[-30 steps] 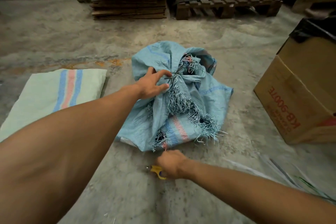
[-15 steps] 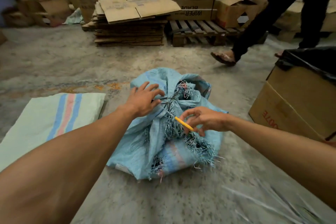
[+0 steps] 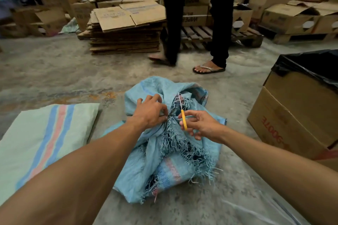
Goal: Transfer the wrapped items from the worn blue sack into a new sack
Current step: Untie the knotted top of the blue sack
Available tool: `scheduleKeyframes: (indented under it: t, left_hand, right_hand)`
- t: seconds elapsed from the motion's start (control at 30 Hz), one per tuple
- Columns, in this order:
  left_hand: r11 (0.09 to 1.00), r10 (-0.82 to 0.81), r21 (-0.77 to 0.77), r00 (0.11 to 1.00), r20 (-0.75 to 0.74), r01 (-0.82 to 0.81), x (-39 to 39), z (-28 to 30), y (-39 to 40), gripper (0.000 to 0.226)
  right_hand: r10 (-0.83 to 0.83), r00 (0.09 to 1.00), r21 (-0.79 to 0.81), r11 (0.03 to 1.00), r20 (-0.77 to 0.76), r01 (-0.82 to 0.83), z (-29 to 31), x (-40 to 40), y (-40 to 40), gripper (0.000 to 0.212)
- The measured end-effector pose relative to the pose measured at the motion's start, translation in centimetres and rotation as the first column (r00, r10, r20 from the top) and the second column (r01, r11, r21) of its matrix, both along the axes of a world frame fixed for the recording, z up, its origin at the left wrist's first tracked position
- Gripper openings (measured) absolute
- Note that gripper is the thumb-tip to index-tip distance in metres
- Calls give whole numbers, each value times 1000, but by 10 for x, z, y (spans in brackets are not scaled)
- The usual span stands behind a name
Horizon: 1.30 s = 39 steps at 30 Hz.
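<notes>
The worn blue sack (image 3: 161, 151), frayed and tied shut at its neck, is lying on the concrete floor (image 3: 73, 71) towards the near middle. Its gathered neck is being pinched by the curled fingers of the left hand (image 3: 149, 113). A yellow-handled pair of scissors (image 3: 183, 117) is being gripped by the right hand (image 3: 198, 124), its blade pointing up beside the knot. A folded pale green sack (image 3: 42, 142) with blue and pink stripes is lying flat near the floor's left edge. A cardboard box (image 3: 292, 115) lined with black plastic is standing at the right. Beyond, a person's legs (image 3: 197, 23) in sandals are seen before a stack of flattened cartons (image 3: 126, 29) and a pallet (image 3: 243, 35).
</notes>
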State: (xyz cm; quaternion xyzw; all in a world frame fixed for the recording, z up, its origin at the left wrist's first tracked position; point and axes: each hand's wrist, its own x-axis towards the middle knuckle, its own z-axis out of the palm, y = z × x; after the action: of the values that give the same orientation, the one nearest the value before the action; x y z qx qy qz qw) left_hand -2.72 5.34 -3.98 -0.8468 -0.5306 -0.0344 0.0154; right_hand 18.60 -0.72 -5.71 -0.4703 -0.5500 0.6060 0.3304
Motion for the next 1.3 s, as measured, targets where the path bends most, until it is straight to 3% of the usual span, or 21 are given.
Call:
scheduleKeyframes:
  t: [0.1, 0.23, 0.33, 0.53, 0.73, 0.97, 1.3]
  left_hand:
    - [1000, -18, -23, 999, 35, 19, 2, -6, 4, 21]
    - [994, -29, -90, 937, 347, 64, -2, -8, 11, 11]
    - [988, -38, -120, 901, 433, 99, -10, -6, 10, 7]
    - [981, -67, -137, 898, 434, 140, -23, -10, 10, 4]
    - [983, -84, -100, 864, 496, 153, -27, -8, 12, 5]
    - [982, -106, -101, 914, 392, 157, -28, -7, 13, 6]
    - [985, -117, -70, 908, 401, 158, -25, -7, 14, 11]
  right_hand:
    - [-23, 1000, 8, 1000, -18, 23, -4, -11, -2, 29]
    - [74, 997, -52, 996, 13, -73, -6, -22, -7, 20]
    - [134, 991, -117, 984, 12, -132, -4, -26, -7, 29]
    - [229, 973, -196, 956, 42, -217, -2, -34, -14, 58]
    - [224, 974, -199, 954, -17, -223, -4, -32, -15, 56]
    - [269, 963, -248, 934, 11, -258, -5, -37, -15, 65]
    - [257, 965, -227, 944, 45, -241, 2, -37, -8, 71]
